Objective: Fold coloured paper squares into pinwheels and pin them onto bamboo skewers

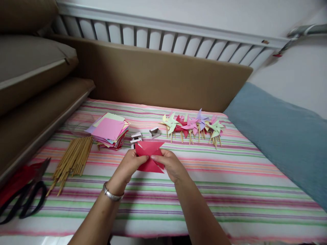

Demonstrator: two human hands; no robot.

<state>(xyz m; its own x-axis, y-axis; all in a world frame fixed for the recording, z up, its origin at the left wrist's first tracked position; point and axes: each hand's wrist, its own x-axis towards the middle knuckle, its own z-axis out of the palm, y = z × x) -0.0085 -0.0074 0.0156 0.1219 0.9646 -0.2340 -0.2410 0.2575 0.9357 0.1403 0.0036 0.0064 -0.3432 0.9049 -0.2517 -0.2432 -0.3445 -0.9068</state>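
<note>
Near the front-middle of the striped cloth (230,190), both hands meet on one red paper square (149,157), cut in from its corners into triangular flaps. Left hand (130,165) pinches the sheet's left side, fingers curled closed over the edge; right hand (170,165) pinches it at the middle from the right, thumb and forefinger closed on a flap tip. Sheet sits directly between the hands, lifted slightly off the cloth and tilted toward the camera; no clear long axis, roughly square. Neither hand is nearer; both are in contact.

Toward the cloth's far edge: stack of coloured paper squares (109,131) at far left, row of finished paper pinwheels (192,126) on sticks at far middle, well apart from the hands. Small white pieces (136,137) lie just beyond the red sheet; what they are cannot be made out. Bundle of bamboo sticks (73,160) lies left of the hands, long axis running near-to-far. Scissors (24,195) at the left near corner, partly cut off.

Hidden: the sheet's lower part behind the fingers; whether a fold is already pressed is unclear.
</note>
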